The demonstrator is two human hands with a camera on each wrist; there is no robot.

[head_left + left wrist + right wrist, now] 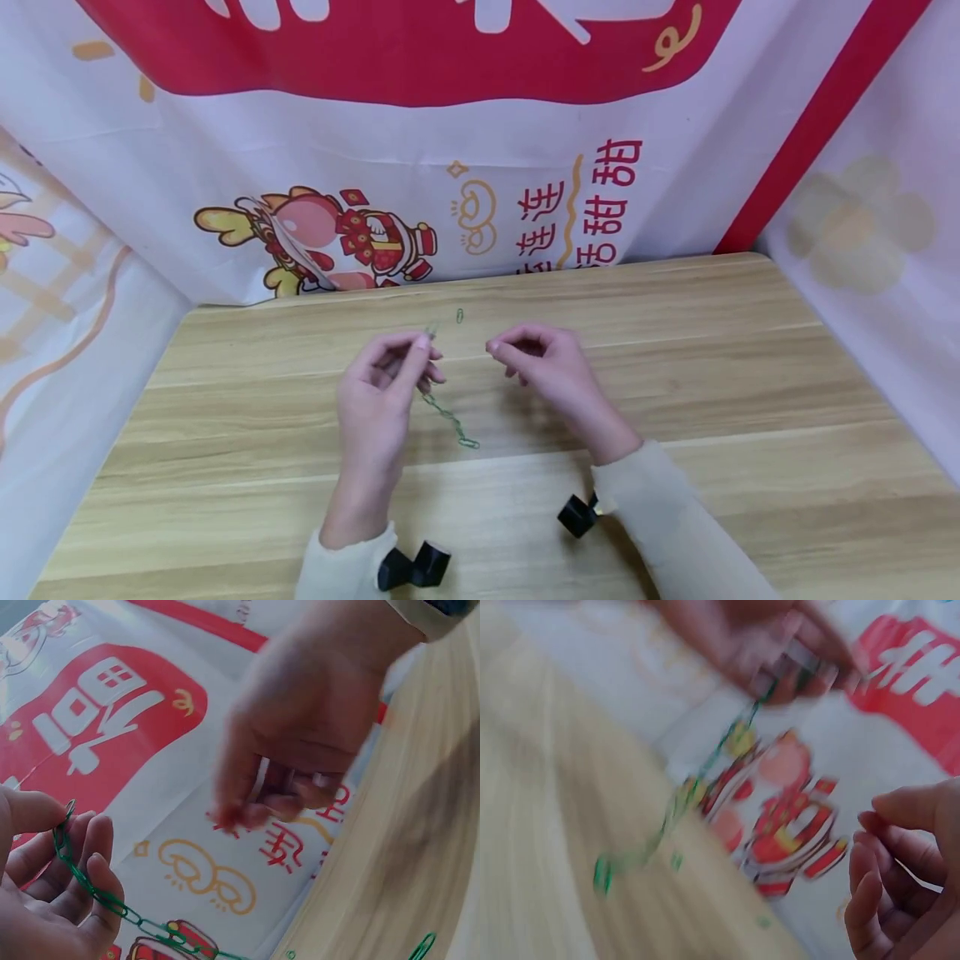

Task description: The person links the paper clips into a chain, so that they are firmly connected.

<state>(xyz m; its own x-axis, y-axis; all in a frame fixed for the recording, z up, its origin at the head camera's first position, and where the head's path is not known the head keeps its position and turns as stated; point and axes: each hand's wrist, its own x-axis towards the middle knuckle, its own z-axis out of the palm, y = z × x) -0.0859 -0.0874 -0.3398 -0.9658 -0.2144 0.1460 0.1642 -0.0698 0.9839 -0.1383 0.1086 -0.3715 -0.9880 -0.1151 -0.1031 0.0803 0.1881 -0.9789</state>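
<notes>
My left hand [378,392] pinches the top end of a chain of linked green paper clips [112,904] between thumb and forefinger. From the fingers the chain runs down across the palm side, its lower end trailing towards the wooden table. To the right, apart from the chain, is my right hand [551,367], raised with its fingers curled and the tips of thumb and forefinger together. In the right wrist view, no object shows at those fingertips [885,814]. A single loose green paper clip [460,316] lies on the table beyond both hands.
The wood-grain table [712,358] meets a printed white-and-red cloth [420,133] at its back edge, with more cloth at both sides. Black wrist-worn devices [431,564] sit at both cuffs. Blurred green specks [676,861] show near the chain in the right wrist view.
</notes>
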